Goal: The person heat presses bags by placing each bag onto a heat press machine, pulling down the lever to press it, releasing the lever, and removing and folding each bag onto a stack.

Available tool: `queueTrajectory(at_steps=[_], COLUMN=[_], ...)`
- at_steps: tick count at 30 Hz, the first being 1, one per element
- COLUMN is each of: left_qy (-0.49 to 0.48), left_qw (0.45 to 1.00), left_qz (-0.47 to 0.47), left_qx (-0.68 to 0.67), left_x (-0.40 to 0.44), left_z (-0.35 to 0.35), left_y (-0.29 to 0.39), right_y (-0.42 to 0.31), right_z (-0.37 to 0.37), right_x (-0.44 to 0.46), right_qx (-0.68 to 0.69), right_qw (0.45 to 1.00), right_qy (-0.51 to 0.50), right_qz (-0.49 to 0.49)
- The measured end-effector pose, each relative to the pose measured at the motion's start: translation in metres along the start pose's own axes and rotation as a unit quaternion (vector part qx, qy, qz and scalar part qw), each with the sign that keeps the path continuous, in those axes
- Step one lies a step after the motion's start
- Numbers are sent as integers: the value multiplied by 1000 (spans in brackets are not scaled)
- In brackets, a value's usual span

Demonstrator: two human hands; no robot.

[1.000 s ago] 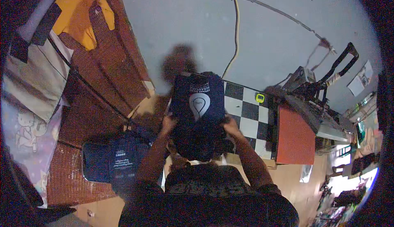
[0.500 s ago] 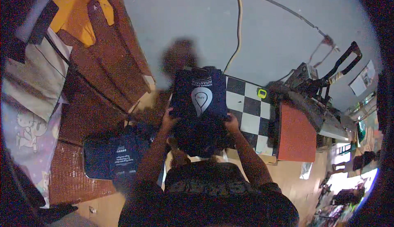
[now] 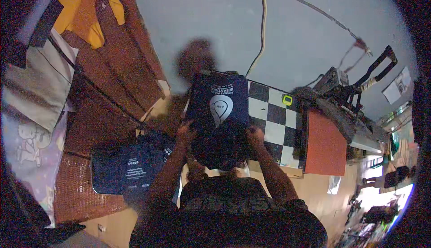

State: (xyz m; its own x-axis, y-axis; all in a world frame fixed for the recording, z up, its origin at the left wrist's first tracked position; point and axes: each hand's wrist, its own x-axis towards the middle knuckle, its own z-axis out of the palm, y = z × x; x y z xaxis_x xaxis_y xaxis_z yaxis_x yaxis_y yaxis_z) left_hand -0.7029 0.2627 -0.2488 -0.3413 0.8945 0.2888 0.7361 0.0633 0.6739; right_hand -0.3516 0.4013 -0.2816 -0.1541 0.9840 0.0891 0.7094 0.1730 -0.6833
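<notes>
A dark navy printed cloth item (image 3: 220,109) lies before me, with a white drop-shaped logo and white lettering that appears upside down. Whether it is a bag or a folded garment I cannot tell. On its left edge is my left hand (image 3: 185,133), fingers closed on the fabric. My right hand (image 3: 255,138) pinches the opposite edge, thumb and fingers together. Much of the lower cloth is in shadow. Beneath and to the right of it shows a black-and-white checkered surface (image 3: 274,129).
More navy printed cloth (image 3: 134,167) rests on a brown woven surface (image 3: 85,183) at left. A small yellow-green object (image 3: 287,100) sits on the checks. Right of them are a red-orange panel (image 3: 325,144) and a machine with a black handle (image 3: 381,66). A yellow garment (image 3: 81,10) hangs upper left.
The cloth's top edge lies flatter and its lettering shows more clearly. Both hands keep to its side edges with only slight movement.
</notes>
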Motion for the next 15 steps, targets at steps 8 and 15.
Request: queueTrajectory(at_steps=[8,15], left_qy=[114,-237], left_qw=[976,958], left_qz=[184,117], left_qx=[19,-109], left_x=[27,-1], left_z=[-7,-21], left_y=[64,153], right_y=[-59,-95], right_z=[-38,-47], right_x=[-1,9], right_qx=[-7,52], right_qw=[975,962], right_qy=[118,-186], right_qz=[-188,-191])
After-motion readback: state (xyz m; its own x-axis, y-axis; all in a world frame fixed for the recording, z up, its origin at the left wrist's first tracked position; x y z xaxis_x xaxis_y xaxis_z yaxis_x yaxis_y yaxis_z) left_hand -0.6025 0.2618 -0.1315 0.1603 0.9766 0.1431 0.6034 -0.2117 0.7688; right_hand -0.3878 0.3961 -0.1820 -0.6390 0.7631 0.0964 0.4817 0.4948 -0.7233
